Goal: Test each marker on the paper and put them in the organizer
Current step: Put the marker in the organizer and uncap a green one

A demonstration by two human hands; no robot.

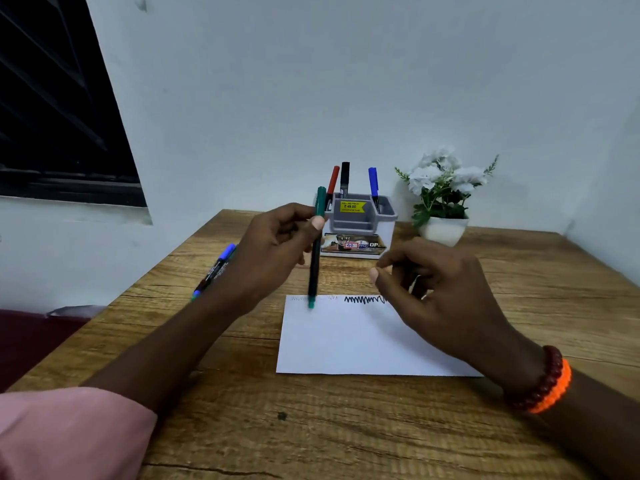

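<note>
Near the table's [519, 271] left edge lie 2 markers [216, 268]. The left hand [273, 254] pinches a green marker [316, 251] upright, its lower end at the paper's [346, 341] far edge. Behind stands the organizer [360, 223] with 3 markers. The right hand [440, 289] hovers, fingers loosely curled, holding nothing.

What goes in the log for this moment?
left hand: holds green marker upright | right hand: empty, above white paper sheet | grey plastic organizer: three markers
</note>
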